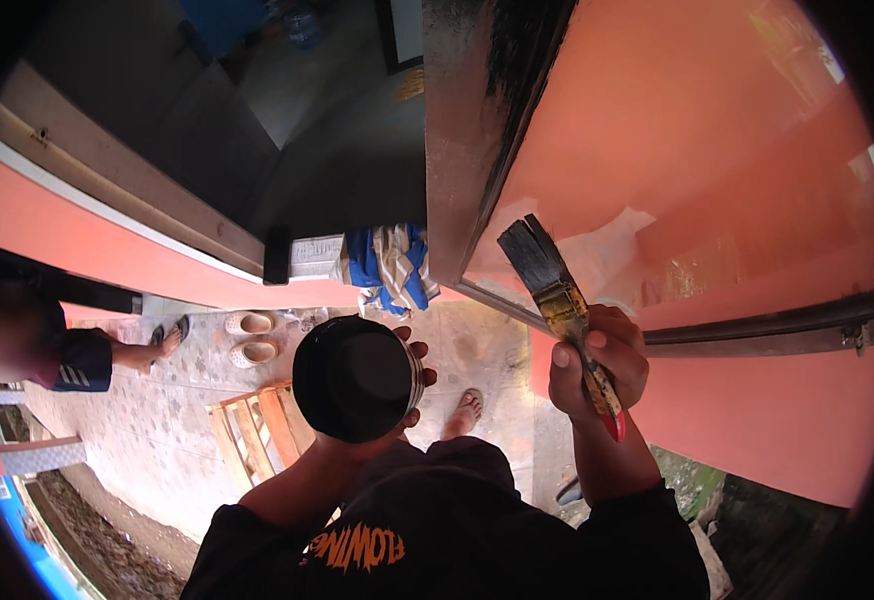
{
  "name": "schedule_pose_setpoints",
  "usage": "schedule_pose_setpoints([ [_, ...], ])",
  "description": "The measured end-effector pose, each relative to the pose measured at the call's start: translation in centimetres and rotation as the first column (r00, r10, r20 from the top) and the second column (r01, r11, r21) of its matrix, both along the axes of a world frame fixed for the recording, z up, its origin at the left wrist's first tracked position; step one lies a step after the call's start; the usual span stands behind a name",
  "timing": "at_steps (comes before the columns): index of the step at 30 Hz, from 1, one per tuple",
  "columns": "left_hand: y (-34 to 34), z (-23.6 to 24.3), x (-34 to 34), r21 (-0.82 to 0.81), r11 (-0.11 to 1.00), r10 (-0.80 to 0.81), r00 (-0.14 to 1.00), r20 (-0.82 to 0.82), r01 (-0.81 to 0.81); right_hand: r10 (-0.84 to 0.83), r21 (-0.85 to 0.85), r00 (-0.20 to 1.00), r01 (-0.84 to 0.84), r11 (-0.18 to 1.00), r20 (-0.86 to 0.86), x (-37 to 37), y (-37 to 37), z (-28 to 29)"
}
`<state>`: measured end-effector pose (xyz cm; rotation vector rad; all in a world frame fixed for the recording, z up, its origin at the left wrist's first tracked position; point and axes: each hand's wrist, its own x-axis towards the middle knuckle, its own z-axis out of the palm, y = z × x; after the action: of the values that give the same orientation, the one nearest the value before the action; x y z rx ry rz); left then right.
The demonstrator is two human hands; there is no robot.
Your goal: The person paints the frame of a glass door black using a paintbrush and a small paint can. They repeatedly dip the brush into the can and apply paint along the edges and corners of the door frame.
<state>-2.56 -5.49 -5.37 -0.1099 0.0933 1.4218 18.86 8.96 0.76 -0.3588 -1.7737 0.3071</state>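
Brush (564,308) is in your right hand (612,365), bristles (532,253) up near the dark frame (457,160), tub (317,355) cupped in your left hand (385,438); I'd keep the tub level and scrape the bristles on its edge so they don't drip. Count's one brush, one tub, two clogs (240,355).

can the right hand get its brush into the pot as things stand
Likely yes: the pot is open at the top, and nothing shows between it and the right hand, which holds the brush. The hand would probably have to move left and tip the brush downward.
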Motion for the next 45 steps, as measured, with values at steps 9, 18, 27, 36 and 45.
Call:
schedule_pose_setpoints([
  [9, -3.3, -2.0, 3.8, -0.019, 0.996, 0.086, 0.995, 0.048, -0.085, -0.014, 0.059, 0.998, 0.018, 0.998, -0.062, -0.6, 1.3, 0.4],
  [18, -5.8, 0.7, 3.3, -0.003, 0.991, 0.121, 0.925, -0.36, -0.131, 0.12, -0.322, 0.978, -0.171, 0.931, -0.171, 0.2, -2.2, -3.8],
  [27, -4.5, 2.6, 1.7, 0.03, 0.995, 0.101, 0.974, -0.205, -0.097, 0.093, -0.684, 0.926, -0.334, 0.648, -0.365, 1.1, -6.4, -6.0],
  [36, -1.4, 3.5, -1.9, 0.098, 0.993, -0.037, 0.979, -0.201, 0.058, -0.009, -0.58, 0.947, -0.19, 0.792, -0.322, -0.7, -6.1, -5.3],
  [45, 3.8, 3.8, -9.4, 0.141, 0.925, -0.305, 0.91, -0.281, 0.353, -0.301, -0.563, 0.919, 0.113, 0.818, -0.253, -5.5, -8.5, -7.8],
])
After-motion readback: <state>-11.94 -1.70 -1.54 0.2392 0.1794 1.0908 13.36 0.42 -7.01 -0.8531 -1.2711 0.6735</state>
